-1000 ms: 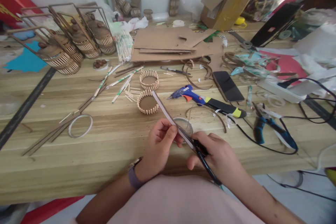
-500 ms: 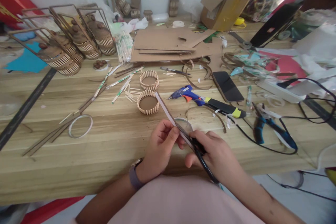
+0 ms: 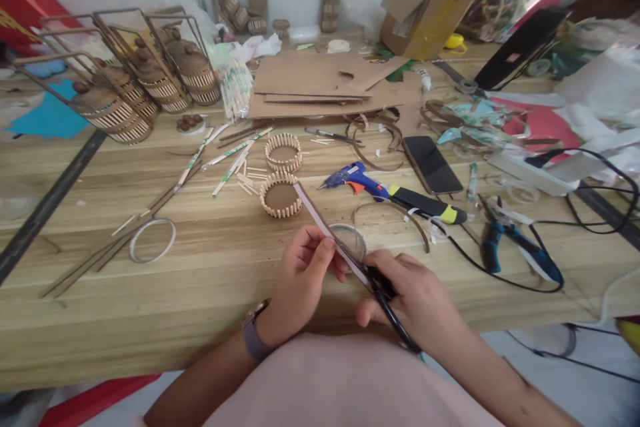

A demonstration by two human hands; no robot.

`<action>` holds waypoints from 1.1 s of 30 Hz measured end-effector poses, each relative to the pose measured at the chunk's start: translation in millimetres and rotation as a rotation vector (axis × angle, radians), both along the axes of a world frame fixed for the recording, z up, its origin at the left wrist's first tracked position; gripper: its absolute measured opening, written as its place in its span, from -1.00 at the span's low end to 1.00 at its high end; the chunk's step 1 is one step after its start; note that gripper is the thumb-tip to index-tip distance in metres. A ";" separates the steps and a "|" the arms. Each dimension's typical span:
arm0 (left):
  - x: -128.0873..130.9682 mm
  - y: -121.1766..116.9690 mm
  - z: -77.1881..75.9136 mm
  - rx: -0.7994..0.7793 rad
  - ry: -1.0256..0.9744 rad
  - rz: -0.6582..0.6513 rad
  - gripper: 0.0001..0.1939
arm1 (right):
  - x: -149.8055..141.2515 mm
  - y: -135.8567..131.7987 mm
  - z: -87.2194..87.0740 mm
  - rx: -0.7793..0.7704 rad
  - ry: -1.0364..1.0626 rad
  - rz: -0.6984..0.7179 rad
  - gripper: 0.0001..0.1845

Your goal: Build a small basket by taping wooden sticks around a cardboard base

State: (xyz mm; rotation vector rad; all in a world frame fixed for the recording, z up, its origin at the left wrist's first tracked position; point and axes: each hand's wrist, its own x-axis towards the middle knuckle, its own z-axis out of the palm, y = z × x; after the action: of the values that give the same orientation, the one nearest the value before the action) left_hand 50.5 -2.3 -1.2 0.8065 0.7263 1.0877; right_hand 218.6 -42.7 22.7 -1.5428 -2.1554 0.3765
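Observation:
Between thumb and fingers, my left hand [image 3: 307,267] pinches a narrow strip [image 3: 311,209], white on one face with a brown edge. The strip slants from upper left down toward my right hand [image 3: 413,293], which is wrapped round black-handled scissors [image 3: 395,320]. The scissor blades lie along the strip, partly hidden by it and by my fingers. Just past the strip's far end stands a small round basket of short wooden sticks on a brown base [image 3: 281,197], with a second such basket [image 3: 283,152] behind it. A pale ring [image 3: 357,233] lies on the table behind my hands.
A blue glue gun [image 3: 355,177], a phone [image 3: 433,163] and pliers [image 3: 517,240] lie to the right, with a black cable around them. Cardboard sheets [image 3: 310,73] are at the back. Handled stick baskets [image 3: 145,73] stand at the left, near another white ring [image 3: 153,240].
The strip's far end has dropped slightly toward me. My right hand and the scissors have shifted a little down and right; the left hand has barely moved.

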 end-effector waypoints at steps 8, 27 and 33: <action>2.0 -1.7 -0.4 -0.009 -0.021 -0.007 -0.71 | -4.8 3.6 6.3 -0.036 0.014 0.007 -0.49; 2.0 -4.2 -1.2 -0.003 0.023 -0.048 -0.67 | -5.0 5.4 5.0 -0.106 0.010 0.007 -0.62; 1.4 -2.0 3.9 -0.038 -0.006 -0.040 -0.66 | -1.0 2.1 4.7 -0.073 0.039 0.013 -0.55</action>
State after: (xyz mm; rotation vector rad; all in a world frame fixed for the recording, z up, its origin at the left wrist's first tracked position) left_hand 51.9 -4.3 2.8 0.7815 0.7209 1.0372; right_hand 217.6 -40.6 27.5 -1.5480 -2.1443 0.4905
